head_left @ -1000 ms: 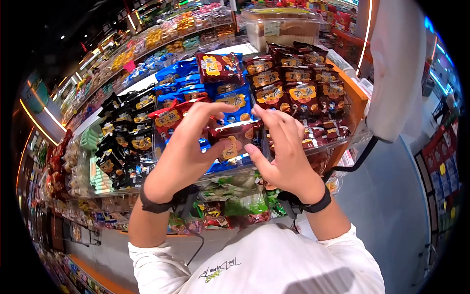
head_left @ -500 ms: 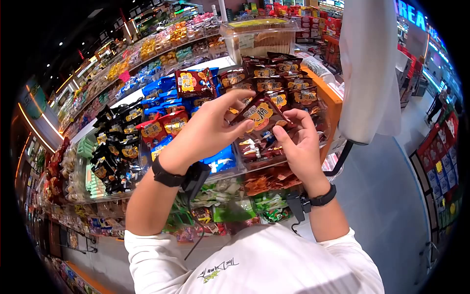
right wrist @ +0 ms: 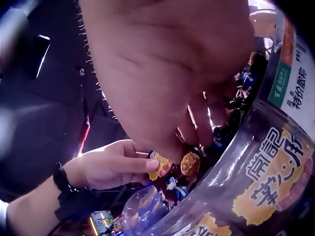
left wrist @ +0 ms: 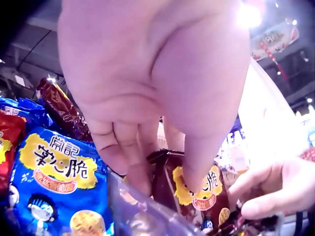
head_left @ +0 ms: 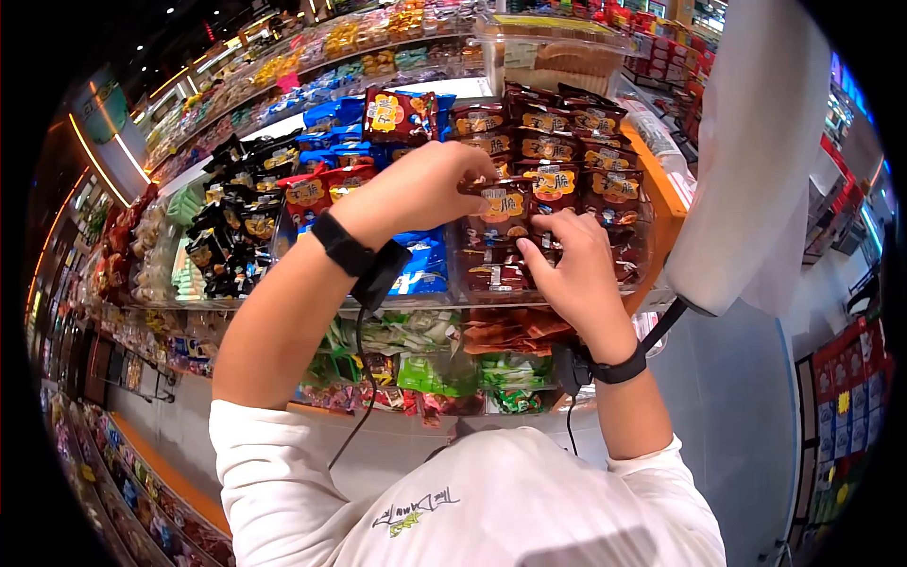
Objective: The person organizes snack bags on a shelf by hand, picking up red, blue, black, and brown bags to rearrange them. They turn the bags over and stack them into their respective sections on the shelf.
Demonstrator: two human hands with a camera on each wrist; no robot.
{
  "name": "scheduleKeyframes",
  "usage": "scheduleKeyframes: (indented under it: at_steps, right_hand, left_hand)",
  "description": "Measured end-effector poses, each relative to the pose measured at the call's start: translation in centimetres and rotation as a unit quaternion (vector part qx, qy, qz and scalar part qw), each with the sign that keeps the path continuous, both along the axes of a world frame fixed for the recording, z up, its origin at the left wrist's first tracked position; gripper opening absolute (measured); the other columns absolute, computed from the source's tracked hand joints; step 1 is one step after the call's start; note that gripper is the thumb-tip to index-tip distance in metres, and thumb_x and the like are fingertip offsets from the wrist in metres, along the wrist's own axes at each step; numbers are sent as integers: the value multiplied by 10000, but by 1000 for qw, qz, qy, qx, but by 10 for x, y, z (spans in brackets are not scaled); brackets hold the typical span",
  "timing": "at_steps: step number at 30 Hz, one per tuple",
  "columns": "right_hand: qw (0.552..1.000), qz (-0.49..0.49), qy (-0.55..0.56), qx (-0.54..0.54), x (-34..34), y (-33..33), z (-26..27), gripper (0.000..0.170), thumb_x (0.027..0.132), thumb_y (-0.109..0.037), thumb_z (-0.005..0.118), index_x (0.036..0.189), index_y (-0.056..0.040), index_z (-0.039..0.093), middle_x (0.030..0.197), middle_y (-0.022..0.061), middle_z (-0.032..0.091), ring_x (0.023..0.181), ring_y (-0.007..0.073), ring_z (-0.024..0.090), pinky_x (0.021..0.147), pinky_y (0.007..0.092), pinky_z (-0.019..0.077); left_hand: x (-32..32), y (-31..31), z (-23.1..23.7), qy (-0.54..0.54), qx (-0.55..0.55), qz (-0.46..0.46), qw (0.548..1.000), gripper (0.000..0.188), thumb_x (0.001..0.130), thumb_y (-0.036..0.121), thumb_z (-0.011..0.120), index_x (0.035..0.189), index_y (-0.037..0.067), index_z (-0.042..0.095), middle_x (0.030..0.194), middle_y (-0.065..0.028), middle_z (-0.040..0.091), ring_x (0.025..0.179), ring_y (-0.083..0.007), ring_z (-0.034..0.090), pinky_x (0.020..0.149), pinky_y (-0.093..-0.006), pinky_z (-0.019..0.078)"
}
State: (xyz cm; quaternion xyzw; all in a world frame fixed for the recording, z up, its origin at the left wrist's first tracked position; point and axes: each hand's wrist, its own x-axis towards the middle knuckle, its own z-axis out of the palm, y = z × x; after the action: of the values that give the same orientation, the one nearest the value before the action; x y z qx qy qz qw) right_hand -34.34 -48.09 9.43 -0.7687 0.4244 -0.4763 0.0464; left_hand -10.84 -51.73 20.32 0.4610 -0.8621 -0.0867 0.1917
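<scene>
My left hand (head_left: 420, 189) holds a brown snack packet (head_left: 504, 215) with a yellow label, at the near part of the brown packets' row. In the left wrist view, the thumb presses on the front of this packet (left wrist: 184, 177) while the fingers go round its far side. My right hand (head_left: 578, 269) is at the packet's lower right corner, thumb and curled fingers about its edge. The right wrist view shows the printed biscuit (right wrist: 190, 163) on the packet beside the right thumb. More brown packets (head_left: 553, 184) stand in rows behind and right of it.
Blue packets (head_left: 416, 265), red packets (head_left: 307, 194) and black packets (head_left: 246, 217) fill the bins to the left. A clear bin wall (right wrist: 216, 172) runs beside the right hand. A wrapped white post (head_left: 756, 161) rises at the right; a lidded clear box (head_left: 557, 57) stands behind.
Both hands first hovered apart over the blue packets, then gripped a tilted brown packet. Now that packet stands more upright among the brown ones, the left hand having moved right with it.
</scene>
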Motion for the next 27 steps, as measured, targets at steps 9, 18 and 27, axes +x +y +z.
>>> scheduleKeyframes:
  at_steps: [9, 18, 27]
  right_hand:
    - [996, -72, 54, -13, 8, -10, -12, 174, 920, -200, 828, 1023, -60, 840, 965, 80, 786, 1006, 293, 678, 917, 454, 477]
    - [988, -139, 41, -53, 4, 23, -1, 230, 933, -212, 823, 1100, -54, 825, 984, 68, 770, 957, 290, 669, 877, 435, 476]
    - [989, -126, 19, -76, 28, 41, 1, 259, 930, -215, 821, 1133, -56, 800, 1103, 90, 738, 1036, 317, 670, 946, 443, 486]
  left_hand:
    - [-17, 6, -16, -209, -177, 66, 959, 377, 868, 263, 868, 1207, 105, 815, 1095, -84, 814, 1118, -307, 710, 984, -448, 490]
    - [51, 18, 33, -74, -331, 106, 935, 350, 912, 259, 881, 1175, 55, 773, 1133, -159, 737, 1086, -390, 704, 950, -483, 562]
    - [95, -41, 29, -142, -249, 228, 930, 633, 1053, 533, 688, 1557, 163, 590, 998, -194, 789, 869, -363, 768, 811, -470, 595]
